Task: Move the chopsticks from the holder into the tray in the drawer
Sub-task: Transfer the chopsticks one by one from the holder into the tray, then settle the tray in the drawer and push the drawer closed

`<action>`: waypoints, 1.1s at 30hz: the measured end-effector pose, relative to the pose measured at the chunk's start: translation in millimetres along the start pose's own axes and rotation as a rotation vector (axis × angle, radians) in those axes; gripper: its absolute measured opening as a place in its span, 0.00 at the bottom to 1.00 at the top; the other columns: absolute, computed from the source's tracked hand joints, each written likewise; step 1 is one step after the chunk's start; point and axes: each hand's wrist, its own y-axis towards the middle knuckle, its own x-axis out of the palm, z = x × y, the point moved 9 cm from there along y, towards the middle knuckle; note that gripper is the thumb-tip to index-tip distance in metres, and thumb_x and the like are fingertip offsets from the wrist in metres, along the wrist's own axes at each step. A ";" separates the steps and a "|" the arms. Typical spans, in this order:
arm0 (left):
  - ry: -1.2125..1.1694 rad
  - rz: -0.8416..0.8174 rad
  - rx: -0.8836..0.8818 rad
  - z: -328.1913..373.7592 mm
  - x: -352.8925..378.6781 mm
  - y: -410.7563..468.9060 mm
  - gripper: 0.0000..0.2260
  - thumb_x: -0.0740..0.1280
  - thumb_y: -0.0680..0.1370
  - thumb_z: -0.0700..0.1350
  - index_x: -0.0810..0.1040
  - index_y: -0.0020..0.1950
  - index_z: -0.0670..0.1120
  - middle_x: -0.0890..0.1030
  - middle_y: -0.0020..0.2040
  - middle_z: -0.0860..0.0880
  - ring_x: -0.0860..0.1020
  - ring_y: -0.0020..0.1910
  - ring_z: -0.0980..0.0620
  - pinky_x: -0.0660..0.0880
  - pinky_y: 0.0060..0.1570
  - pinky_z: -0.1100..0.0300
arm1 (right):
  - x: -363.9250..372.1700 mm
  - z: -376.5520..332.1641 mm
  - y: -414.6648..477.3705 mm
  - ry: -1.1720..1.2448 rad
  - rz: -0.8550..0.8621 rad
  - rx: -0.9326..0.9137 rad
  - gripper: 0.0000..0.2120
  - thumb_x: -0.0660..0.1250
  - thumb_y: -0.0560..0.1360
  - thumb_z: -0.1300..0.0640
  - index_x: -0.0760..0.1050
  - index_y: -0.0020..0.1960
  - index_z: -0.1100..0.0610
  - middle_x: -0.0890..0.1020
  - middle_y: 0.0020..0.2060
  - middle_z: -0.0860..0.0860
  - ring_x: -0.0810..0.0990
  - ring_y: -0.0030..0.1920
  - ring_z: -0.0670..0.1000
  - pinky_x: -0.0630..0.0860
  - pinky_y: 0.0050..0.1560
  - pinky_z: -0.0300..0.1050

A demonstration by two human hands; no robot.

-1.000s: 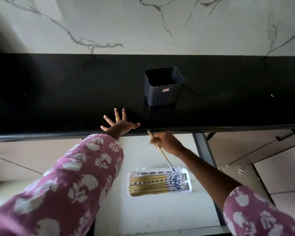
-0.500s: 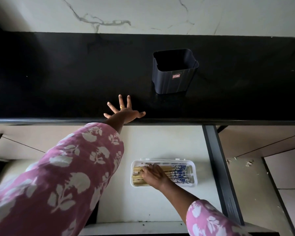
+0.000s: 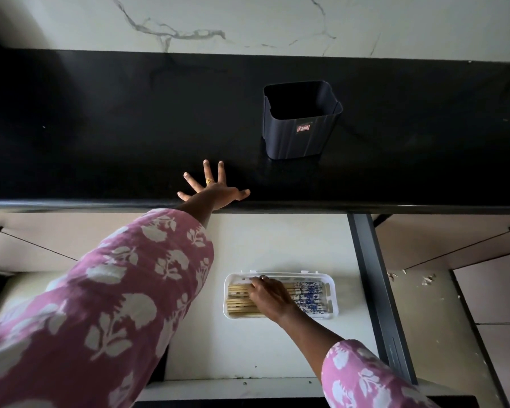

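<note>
Chopsticks (image 3: 309,298) lay in the tray (image 3: 334,294) in the drawer (image 3: 248,348); holder (image 3: 298,134) looked empty. Our left hand (image 3: 215,189) was splayed flat on the counter (image 3: 100,128); right hand (image 3: 270,295) sat on them, grip unclear. Light, stiff, slick: we'd pinch mid-shaft.

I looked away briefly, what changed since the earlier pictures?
The right hand carried one chopstick down from the counter edge into the tray and now lies over the chopsticks there. The left hand stays spread on the counter; the holder has not moved.
</note>
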 end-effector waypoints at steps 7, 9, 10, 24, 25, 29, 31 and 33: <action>-0.041 0.079 0.042 -1.9 -1.4 1.1 0.43 0.61 0.72 0.70 0.38 0.77 0.60 0.32 0.77 0.56 0.31 0.74 0.37 0.39 0.67 0.30 | -47.3 48.4 -40.2 -0.017 0.356 0.169 0.07 0.66 0.58 0.68 0.77 0.32 0.57 0.78 0.29 0.52 0.79 0.29 0.53 0.73 0.24 0.37; -0.063 0.202 0.112 -2.1 -2.1 -3.1 0.41 0.61 0.74 0.67 0.43 0.78 0.56 0.38 0.78 0.56 0.34 0.76 0.43 0.38 0.69 0.34 | -59.7 66.7 -57.8 -0.045 0.465 0.283 0.10 0.68 0.53 0.70 0.75 0.28 0.57 0.77 0.26 0.51 0.78 0.26 0.52 0.68 0.20 0.37; -0.073 0.277 0.169 -2.4 -0.4 -7.6 0.38 0.60 0.76 0.65 0.46 0.79 0.53 0.42 0.79 0.55 0.37 0.77 0.47 0.38 0.71 0.37 | -62.3 77.3 -65.1 -0.027 0.505 0.350 0.11 0.71 0.53 0.71 0.76 0.29 0.57 0.78 0.27 0.52 0.78 0.28 0.53 0.70 0.21 0.37; -0.376 0.097 -0.005 -110.7 182.7 -99.0 0.19 0.63 0.79 0.43 0.71 0.70 0.43 0.77 0.64 0.40 0.74 0.63 0.41 0.71 0.58 0.56 | -15.4 122.8 -132.3 0.500 0.542 0.926 0.17 0.57 0.79 0.66 0.66 0.67 0.62 0.76 0.60 0.62 0.78 0.56 0.65 0.77 0.47 0.56; -0.364 0.099 -0.011 -111.7 185.2 -101.8 0.17 0.63 0.78 0.42 0.74 0.67 0.43 0.79 0.61 0.40 0.75 0.61 0.40 0.71 0.54 0.56 | -11.0 125.7 -134.8 0.552 0.532 0.978 0.15 0.56 0.78 0.67 0.68 0.64 0.63 0.77 0.58 0.63 0.78 0.56 0.65 0.77 0.49 0.56; -0.402 0.093 -0.062 -115.6 192.0 -107.0 0.16 0.60 0.75 0.35 0.78 0.61 0.41 0.82 0.53 0.38 0.78 0.54 0.38 0.72 0.47 0.56 | -0.5 131.6 -141.6 0.686 0.529 1.087 0.12 0.55 0.78 0.68 0.74 0.56 0.65 0.78 0.54 0.65 0.78 0.54 0.66 0.76 0.51 0.53; -0.489 0.106 -0.098 -120.7 192.3 -106.4 0.19 0.58 0.73 0.32 0.79 0.61 0.40 0.83 0.49 0.36 0.80 0.50 0.37 0.77 0.47 0.55 | 0.1 134.3 -142.3 0.723 0.541 1.103 0.12 0.56 0.76 0.69 0.76 0.53 0.65 0.79 0.53 0.66 0.78 0.53 0.66 0.76 0.50 0.52; -0.536 0.106 -0.113 -125.8 194.4 -104.0 0.20 0.56 0.72 0.32 0.81 0.57 0.42 0.83 0.46 0.36 0.81 0.48 0.37 0.80 0.48 0.50 | -1.9 136.2 -140.1 0.740 0.549 1.087 0.10 0.56 0.75 0.69 0.76 0.50 0.66 0.79 0.51 0.66 0.79 0.52 0.66 0.76 0.48 0.51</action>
